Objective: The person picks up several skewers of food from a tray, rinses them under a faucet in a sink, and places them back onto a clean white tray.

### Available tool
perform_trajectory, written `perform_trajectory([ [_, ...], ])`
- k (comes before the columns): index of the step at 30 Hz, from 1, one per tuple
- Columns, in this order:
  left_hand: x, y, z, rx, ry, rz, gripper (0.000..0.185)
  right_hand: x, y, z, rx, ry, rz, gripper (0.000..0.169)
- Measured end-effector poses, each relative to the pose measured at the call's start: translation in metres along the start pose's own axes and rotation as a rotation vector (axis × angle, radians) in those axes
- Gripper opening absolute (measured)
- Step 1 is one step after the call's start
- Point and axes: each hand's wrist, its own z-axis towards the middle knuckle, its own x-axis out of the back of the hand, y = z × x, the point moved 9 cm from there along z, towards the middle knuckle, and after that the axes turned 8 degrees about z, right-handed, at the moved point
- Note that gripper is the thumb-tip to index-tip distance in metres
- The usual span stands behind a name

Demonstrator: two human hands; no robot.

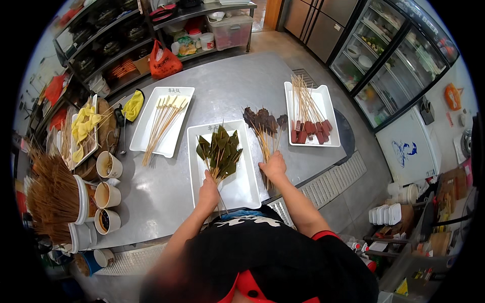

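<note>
In the head view, my left hand (208, 193) grips the wooden sticks of a bundle of skewers threaded with dark green leaf-like pieces, perhaps kelp (219, 146). The bundle lies over a white rectangular tray (246, 181) close to my body. To its right, my right hand (273, 166) is closed around the sticks of skewers with dark brown, crinkled pieces (265, 119). Those skewers rest on the metal table beside the tray, heads pointing away from me. My right fingertips are partly hidden.
Another white tray (333, 130) holds skewers of dark red blocks (310, 130). A left-hand tray (146, 130) carries pale-tipped skewers (166, 125). Paper cups (108, 197), bundled bare sticks (51, 193) and yellow sheet skewers (85, 123) stand at the left of the steel table (235, 83).
</note>
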Motion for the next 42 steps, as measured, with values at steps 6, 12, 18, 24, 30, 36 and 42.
perform_trajectory([
  [6, 0.003, -0.005, 0.002, -0.008, -0.077, -0.021, 0.071, -0.023, 0.015, 0.026, 0.034, -0.056, 0.103, 0.040],
  [12, 0.015, -0.013, -0.003, -0.044, -0.115, -0.027, 0.084, -0.009, 0.012, 0.025, 0.135, 0.064, 0.139, 0.039],
  [18, 0.067, -0.035, -0.025, -0.021, 0.264, -0.197, 0.047, -0.008, 0.009, 0.020, 0.109, -0.027, 0.041, 0.033],
  [24, 0.026, -0.082, -0.040, 0.274, -0.117, -0.231, 0.052, 0.012, -0.007, 0.017, 0.199, 0.020, 0.124, 0.030],
  [30, -0.015, -0.103, -0.028, 0.176, -0.259, -0.282, 0.051, 0.044, -0.060, -0.035, 0.378, -0.128, 0.323, 0.034],
  [36, -0.015, -0.104, -0.009, 0.131, -0.087, -0.197, 0.042, -0.012, -0.084, -0.064, 0.705, -0.392, 0.278, 0.039],
  [42, -0.021, -0.126, -0.010, 0.224, 0.129, -0.589, 0.030, -0.012, -0.095, -0.071, 0.723, -0.465, 0.053, 0.053],
])
